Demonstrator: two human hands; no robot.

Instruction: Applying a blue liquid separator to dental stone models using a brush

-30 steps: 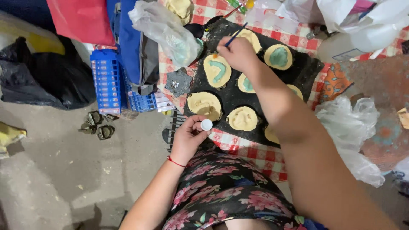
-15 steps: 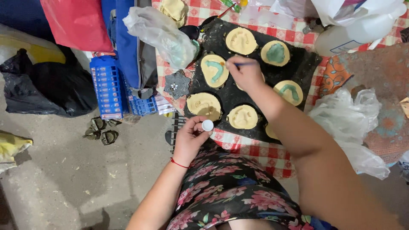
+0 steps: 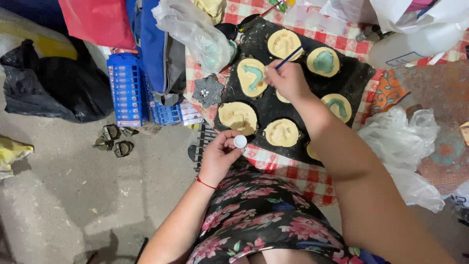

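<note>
While the left hand [image 3: 221,155] is pinching a small white round cap [image 3: 240,142] at the black tray's [image 3: 259,105] near edge, the right hand [image 3: 288,80] is gripping a thin blue paintbrush [image 3: 289,57] over a pale round cast [image 3: 252,77]

there was one view only, from a camera worn on the person's head, so nothing was shared with a second view. it looked almost straight down past the floral dress at the lower middle of the frame. the black tray [image 3: 273,105] sat upper middle at arm's reach, the concrete floor [image 3: 73,195] filling the left.
</note>
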